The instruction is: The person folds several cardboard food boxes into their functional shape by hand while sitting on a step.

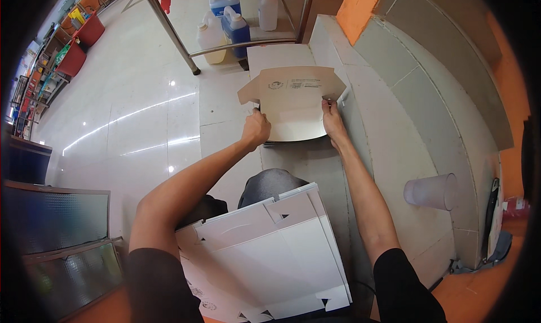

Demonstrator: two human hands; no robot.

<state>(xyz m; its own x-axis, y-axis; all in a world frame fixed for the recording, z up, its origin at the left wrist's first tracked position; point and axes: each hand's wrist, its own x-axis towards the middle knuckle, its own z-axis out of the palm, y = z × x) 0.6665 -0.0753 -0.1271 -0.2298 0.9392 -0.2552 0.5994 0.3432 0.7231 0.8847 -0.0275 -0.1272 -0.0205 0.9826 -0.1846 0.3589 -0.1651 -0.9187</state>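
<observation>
A partly folded cardboard box (pixel 293 116) lies in front of me, its pale inside facing up. Its far flap (pixel 302 75) stands raised, bears print and has angled side tabs. My left hand (pixel 256 129) grips the box's left edge in a closed fist, thumb up by the tab. On the opposite edge, my right hand (pixel 334 119) pinches the cardboard just below the right tab. Dark layers show beneath the box's near edge; what they are I cannot tell. A stack of flat cardboard box blanks (pixel 274 251) rests on my lap.
Plastic jugs (pixel 236 29) stand beyond the box, near a metal-legged frame (pixel 171 29). On a tiled ledge to the right lies a translucent plastic cup (pixel 429 192). Textured-glass panels (pixel 63 221) are at lower left. Red tubs (pixel 72 58) line a shelf farther off.
</observation>
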